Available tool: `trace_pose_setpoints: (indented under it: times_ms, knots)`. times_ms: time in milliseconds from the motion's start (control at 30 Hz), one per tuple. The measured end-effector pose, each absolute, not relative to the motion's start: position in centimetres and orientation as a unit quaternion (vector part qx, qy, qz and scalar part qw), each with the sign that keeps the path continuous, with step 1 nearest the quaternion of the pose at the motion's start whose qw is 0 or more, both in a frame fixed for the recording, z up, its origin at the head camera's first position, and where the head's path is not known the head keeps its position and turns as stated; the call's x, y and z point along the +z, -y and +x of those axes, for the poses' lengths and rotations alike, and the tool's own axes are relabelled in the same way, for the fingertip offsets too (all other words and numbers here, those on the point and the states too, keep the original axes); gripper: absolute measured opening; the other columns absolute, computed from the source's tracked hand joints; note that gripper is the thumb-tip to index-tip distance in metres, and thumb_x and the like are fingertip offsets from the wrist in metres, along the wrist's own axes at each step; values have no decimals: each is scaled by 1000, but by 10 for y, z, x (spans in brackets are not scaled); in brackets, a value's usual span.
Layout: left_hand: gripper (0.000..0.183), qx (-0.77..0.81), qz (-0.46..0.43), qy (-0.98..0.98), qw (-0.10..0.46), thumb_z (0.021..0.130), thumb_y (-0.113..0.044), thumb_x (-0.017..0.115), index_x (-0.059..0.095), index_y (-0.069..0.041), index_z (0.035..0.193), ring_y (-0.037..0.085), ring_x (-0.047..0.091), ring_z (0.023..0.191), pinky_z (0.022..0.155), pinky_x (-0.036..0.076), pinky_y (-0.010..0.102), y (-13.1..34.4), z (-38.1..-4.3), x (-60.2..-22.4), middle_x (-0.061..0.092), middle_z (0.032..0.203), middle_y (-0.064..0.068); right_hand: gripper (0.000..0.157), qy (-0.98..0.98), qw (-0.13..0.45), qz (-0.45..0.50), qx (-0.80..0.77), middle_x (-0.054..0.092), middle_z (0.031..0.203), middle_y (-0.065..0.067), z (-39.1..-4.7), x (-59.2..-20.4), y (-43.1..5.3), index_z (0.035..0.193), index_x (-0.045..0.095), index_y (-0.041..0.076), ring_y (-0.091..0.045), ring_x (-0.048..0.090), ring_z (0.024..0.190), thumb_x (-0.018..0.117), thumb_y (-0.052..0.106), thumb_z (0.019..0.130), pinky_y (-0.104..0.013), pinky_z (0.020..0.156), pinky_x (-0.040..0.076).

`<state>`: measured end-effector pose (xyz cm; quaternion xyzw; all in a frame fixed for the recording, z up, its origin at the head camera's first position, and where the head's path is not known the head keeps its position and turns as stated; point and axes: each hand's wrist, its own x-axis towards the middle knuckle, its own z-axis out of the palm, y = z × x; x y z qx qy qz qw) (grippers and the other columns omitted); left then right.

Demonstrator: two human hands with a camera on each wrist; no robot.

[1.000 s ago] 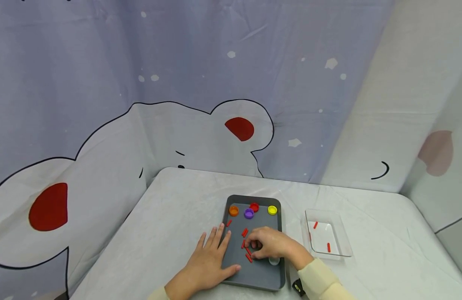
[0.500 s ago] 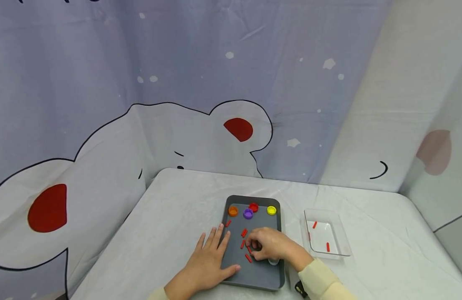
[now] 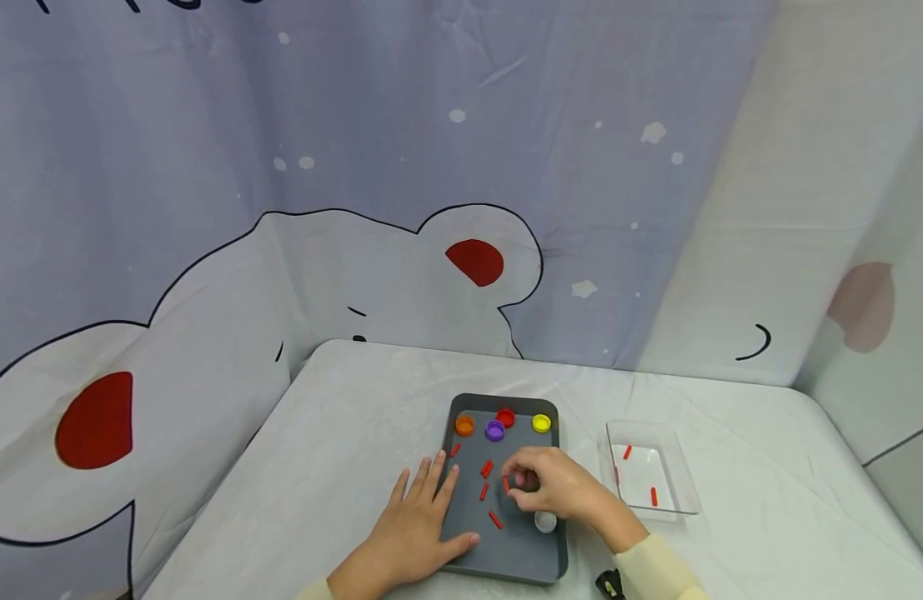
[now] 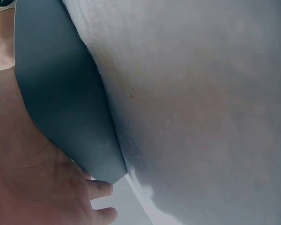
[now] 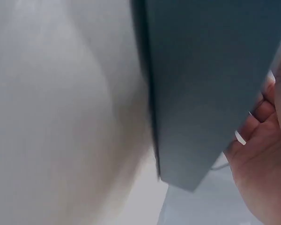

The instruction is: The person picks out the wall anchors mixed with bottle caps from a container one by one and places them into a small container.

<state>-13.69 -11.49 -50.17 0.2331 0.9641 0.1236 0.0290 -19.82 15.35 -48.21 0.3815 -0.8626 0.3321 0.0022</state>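
In the head view my right hand (image 3: 551, 482) pinches a small red stick (image 3: 506, 484) between thumb and fingertips, over the grey tray (image 3: 509, 568). Several similar red sticks lie on the tray to its left, among them one red stick (image 3: 495, 520) nearer the front. Spread flat, my left hand (image 3: 410, 533) rests over the tray's left edge with straight fingers. Just below the right hand sits a whitish round piece (image 3: 545, 522); its kind is unclear. Each wrist view shows the tray's side and part of the hand: left hand (image 4: 37, 159), right hand (image 5: 262, 164).
Along the tray's far end sit orange (image 3: 464, 426), purple (image 3: 494, 430), red (image 3: 505, 417) and yellow round pieces (image 3: 541, 423). A clear box (image 3: 686, 479) holding a few red sticks stands to the right. A dark object (image 3: 609, 584) lies near the right sleeve.
The right hand has picked a red stick off the tray and moved slightly right and up with it. The whitish round piece is now more visible. The left hand stays put.
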Motion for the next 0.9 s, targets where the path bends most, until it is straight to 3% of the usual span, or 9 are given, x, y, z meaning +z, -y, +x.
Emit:
trace_pose_setpoints:
  times_ms: [467,900]
  knots:
    - [95,115,228,-967,25,92,-74,50,32,-10,160,39,19,153,118,17,63,114,-137,-506,17,168,16,21,858,62,321,396,58,76,16,-193,-471,-209,102,73,9,-6,57,70,78,4,83,-30,64,52]
    - [95,119,233,-965,17,92,-73,51,32,-9,159,40,20,153,118,18,64,115,-137,-507,18,168,18,27,876,132,265,380,58,72,19,-181,-464,-261,101,74,14,0,55,66,79,-2,79,-26,60,49]
